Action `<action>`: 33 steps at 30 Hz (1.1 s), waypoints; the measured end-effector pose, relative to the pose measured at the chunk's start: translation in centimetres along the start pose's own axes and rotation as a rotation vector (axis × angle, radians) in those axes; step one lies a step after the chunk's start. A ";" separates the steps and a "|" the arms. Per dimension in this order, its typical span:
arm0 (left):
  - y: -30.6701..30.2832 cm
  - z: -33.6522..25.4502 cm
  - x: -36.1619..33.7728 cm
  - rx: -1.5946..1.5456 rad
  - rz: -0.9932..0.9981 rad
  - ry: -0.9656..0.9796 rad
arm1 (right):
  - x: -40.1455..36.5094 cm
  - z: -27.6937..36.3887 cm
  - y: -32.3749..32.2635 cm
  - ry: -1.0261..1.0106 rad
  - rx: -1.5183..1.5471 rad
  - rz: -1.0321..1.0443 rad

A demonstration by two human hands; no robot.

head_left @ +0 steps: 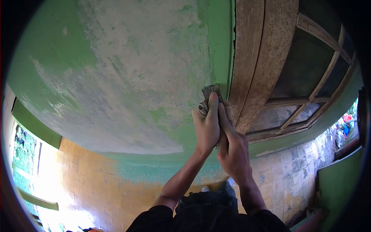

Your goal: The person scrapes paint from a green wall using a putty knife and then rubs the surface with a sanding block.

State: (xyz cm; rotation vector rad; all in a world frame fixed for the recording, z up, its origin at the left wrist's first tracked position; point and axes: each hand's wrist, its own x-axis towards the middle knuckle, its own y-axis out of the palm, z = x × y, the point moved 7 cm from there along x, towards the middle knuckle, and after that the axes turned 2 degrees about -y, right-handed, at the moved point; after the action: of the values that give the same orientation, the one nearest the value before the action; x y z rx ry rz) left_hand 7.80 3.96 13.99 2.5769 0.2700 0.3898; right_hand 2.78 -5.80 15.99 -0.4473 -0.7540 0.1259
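Note:
Both of my hands grip one scraper (211,91), whose flat dusty blade presses against the green wall (116,77) just left of the window frame. My left hand (206,125) wraps the tool with the index finger stretched up along the blade. My right hand (232,149) clasps the handle from below and behind; the handle itself is hidden by my fingers. Much of the green paint on the wall is scraped away to pale grey plaster.
A worn wooden window frame (257,58) with dark panes (305,65) stands right of the scraper. Below lies a tiled floor (100,181), dusted green along the wall's foot. A bright doorway (27,154) opens at the far left, and greenery shows at the far right.

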 end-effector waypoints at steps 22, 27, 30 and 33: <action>-0.1 -0.3 -0.3 0.041 -0.075 0.021 | 0.1 -0.8 -0.1 0.004 0.057 0.033; -0.3 -0.1 -0.4 0.070 -0.068 0.038 | 0.0 -0.9 -0.1 -0.035 0.072 0.013; 0.1 -0.4 -0.4 0.064 -0.084 0.041 | 0.0 -0.9 -0.3 0.001 0.094 0.028; -0.2 0.0 -0.5 0.096 -0.071 0.049 | -0.4 -1.2 -0.2 -0.025 0.088 -0.003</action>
State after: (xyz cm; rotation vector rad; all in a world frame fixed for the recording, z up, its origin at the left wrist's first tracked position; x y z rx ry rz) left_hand 7.28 3.98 13.74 2.6452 0.4050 0.4234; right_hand 3.31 -6.46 15.07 -0.3612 -0.7708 0.1614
